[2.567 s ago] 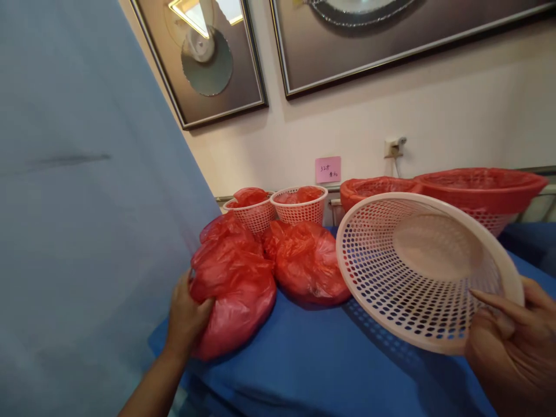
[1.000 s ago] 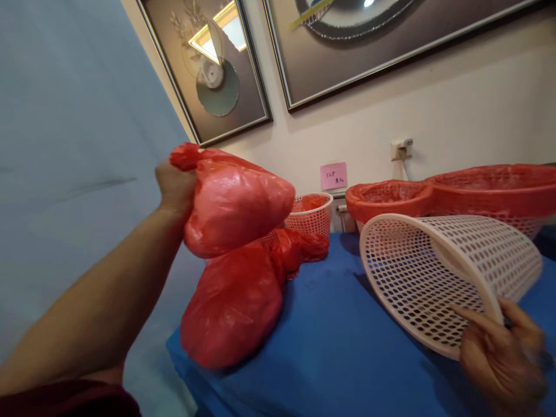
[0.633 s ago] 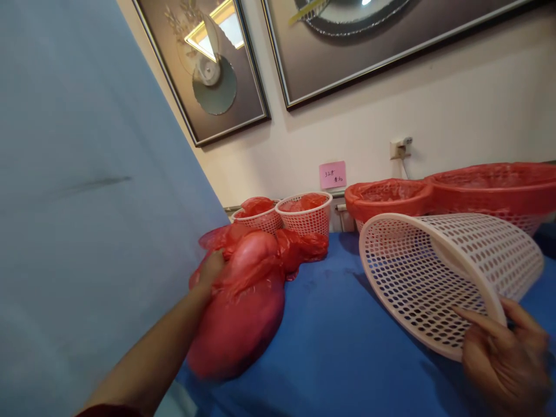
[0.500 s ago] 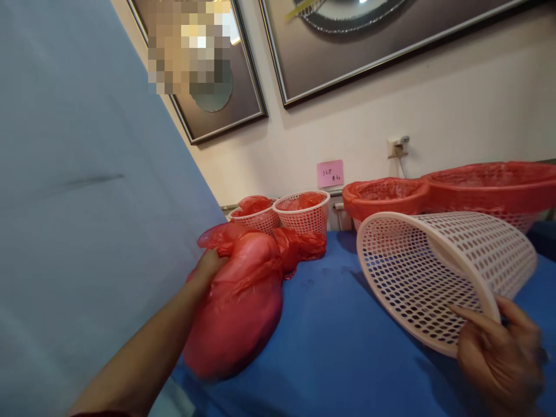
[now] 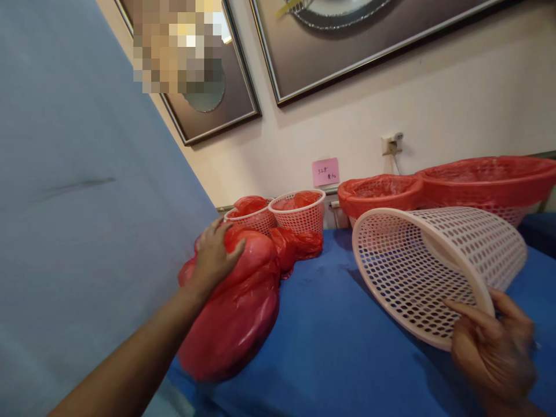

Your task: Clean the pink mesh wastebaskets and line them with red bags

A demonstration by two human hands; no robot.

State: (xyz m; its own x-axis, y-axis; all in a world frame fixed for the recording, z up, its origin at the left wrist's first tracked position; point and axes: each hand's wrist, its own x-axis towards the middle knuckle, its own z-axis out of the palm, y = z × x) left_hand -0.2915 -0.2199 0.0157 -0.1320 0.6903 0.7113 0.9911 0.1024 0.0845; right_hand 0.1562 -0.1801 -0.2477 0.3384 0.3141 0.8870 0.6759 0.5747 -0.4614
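Note:
My left hand [image 5: 217, 253] is open over the top of a bulging red plastic bag [image 5: 234, 318], its fingers spread at the upper left of the bag. The bag rests on the blue-covered table [image 5: 321, 347]; what fills it is hidden. On the right, my right hand [image 5: 495, 341] grips the rim of a white perforated plastic basket [image 5: 473, 243], with fingers inside and outside the rim. The basket is tipped on its side, its mouth facing left, and nothing shows inside it.
Two white baskets [image 5: 299, 217] with red plastic inside stand at the back, with crumpled red plastic [image 5: 299, 246] before them. Behind the tipped basket are red-lined baskets [image 5: 486, 185]. A pink note [image 5: 325, 172] and socket [image 5: 391, 143] are on the wall. A blue-grey sheet [image 5: 87, 220] fills the left.
My left hand has let go of the bag's gathered top and risen with its fingers spread. The bag's top has slumped. My right hand keeps its hold on the basket.

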